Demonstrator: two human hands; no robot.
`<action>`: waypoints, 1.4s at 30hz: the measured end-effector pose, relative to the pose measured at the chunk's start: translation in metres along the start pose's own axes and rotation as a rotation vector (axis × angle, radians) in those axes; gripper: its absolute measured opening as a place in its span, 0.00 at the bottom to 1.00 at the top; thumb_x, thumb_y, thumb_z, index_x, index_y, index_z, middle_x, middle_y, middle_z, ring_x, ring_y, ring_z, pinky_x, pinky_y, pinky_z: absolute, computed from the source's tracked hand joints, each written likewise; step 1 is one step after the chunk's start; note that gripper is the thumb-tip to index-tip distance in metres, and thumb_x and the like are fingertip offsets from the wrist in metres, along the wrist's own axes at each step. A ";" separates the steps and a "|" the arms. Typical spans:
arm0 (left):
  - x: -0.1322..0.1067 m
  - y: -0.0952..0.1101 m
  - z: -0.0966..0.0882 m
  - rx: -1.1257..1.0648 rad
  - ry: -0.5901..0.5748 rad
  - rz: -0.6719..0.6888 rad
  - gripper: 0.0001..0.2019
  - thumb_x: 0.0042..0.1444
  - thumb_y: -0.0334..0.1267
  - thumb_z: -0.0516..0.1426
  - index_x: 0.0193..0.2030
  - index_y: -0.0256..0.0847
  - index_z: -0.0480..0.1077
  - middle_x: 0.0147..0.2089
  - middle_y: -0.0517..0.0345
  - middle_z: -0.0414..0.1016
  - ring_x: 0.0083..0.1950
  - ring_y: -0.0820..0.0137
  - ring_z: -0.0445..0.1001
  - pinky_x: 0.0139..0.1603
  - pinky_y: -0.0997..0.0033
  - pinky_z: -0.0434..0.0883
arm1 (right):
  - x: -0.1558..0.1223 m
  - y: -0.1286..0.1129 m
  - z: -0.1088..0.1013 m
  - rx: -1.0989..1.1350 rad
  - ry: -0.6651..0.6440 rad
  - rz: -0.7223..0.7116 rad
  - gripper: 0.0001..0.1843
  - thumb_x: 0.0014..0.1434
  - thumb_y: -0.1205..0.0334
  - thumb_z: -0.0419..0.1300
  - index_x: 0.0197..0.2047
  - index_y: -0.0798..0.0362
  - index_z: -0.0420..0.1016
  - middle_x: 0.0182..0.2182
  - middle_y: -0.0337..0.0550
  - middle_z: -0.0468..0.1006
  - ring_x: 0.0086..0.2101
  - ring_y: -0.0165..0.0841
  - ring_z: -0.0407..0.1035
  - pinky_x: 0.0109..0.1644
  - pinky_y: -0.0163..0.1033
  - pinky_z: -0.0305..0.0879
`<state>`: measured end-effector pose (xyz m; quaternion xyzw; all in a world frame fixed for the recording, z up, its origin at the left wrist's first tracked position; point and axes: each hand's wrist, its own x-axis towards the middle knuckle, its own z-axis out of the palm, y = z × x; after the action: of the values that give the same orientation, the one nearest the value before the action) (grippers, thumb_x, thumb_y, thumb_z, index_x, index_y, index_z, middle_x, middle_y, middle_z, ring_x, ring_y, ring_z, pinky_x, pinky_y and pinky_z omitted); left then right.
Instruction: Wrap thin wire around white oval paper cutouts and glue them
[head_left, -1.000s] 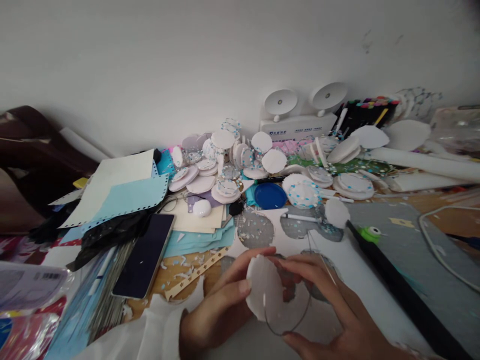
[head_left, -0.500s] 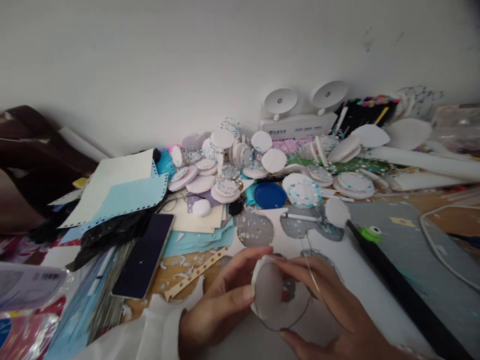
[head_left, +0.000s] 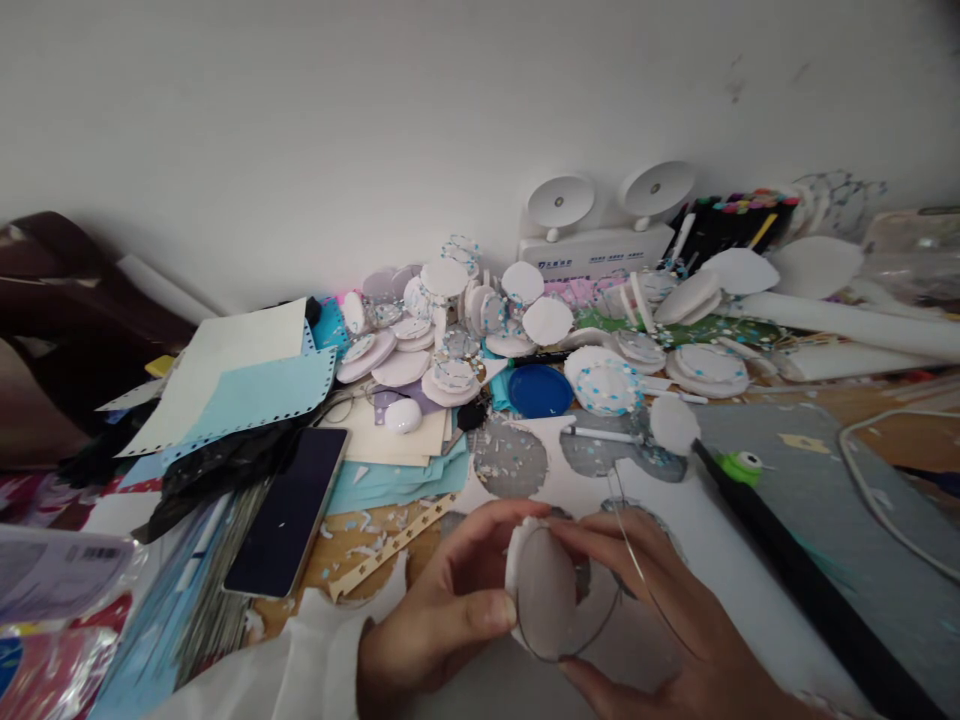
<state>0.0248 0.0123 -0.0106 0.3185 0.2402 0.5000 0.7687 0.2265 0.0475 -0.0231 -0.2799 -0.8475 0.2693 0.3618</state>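
1. A plain pale wall [head_left: 300,120] rises behind a cluttered wooden table [head_left: 874,402]; a white unit with two round lamp heads [head_left: 600,250] stands against it, with a cluster of markers [head_left: 754,225] at its right.
2. Along the back of the table lies a heap of white discs [head_left: 401,367], many of them ringed with wire that carries small blue dots.
3. Low in the view, over the front of the table, a thick white disc [head_left: 546,590] is held between the person's two hands, tilted on edge.
4. The left hand [head_left: 442,605] is closed around the disc's left side, the thumb against its rim and the fingers behind it.
5. The right hand [head_left: 667,610] is curved in a broad C: its fingertips are at the disc's upper edge, and its thumb tip meets a thin wire [head_left: 634,565] near the lower edge.
6. That wire curves along the disc's lower rim, and a length of it crosses the back of the right hand.
7. Beyond the hands lies a white sheet with round cut-outs [head_left: 559,455], partly over a grey mat [head_left: 862,520].
8. On the right, a long black bar [head_left: 795,570] slants beside a small green object [head_left: 741,468].
9. On the left, a dark-screened phone [head_left: 289,515] lies near pale blue papers [head_left: 405,477] and a cream strip with small cut-outs [head_left: 397,547].
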 end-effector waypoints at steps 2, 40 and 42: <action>0.001 0.000 0.001 0.009 -0.005 0.006 0.28 0.51 0.47 0.68 0.59 0.49 0.70 0.53 0.52 0.76 0.52 0.63 0.75 0.51 0.67 0.67 | 0.001 0.000 -0.001 -0.010 0.010 -0.015 0.34 0.53 0.66 0.63 0.63 0.50 0.60 0.50 0.47 0.67 0.50 0.40 0.69 0.52 0.38 0.72; -0.003 0.001 -0.002 0.165 -0.022 -0.135 0.39 0.46 0.59 0.67 0.64 0.51 0.66 0.55 0.47 0.77 0.59 0.56 0.73 0.57 0.62 0.64 | 0.004 -0.002 -0.002 -0.029 0.075 0.035 0.23 0.54 0.44 0.68 0.48 0.46 0.71 0.32 0.36 0.75 0.30 0.30 0.73 0.30 0.32 0.73; -0.002 -0.001 -0.004 0.168 -0.008 -0.146 0.40 0.44 0.59 0.68 0.64 0.50 0.66 0.57 0.47 0.76 0.60 0.54 0.72 0.58 0.60 0.64 | 0.004 -0.002 -0.001 -0.016 0.087 0.046 0.24 0.51 0.45 0.71 0.47 0.46 0.71 0.31 0.35 0.74 0.29 0.30 0.72 0.29 0.31 0.72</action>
<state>0.0216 0.0109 -0.0139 0.3656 0.3009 0.4194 0.7745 0.2244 0.0490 -0.0201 -0.3136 -0.8265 0.2584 0.3897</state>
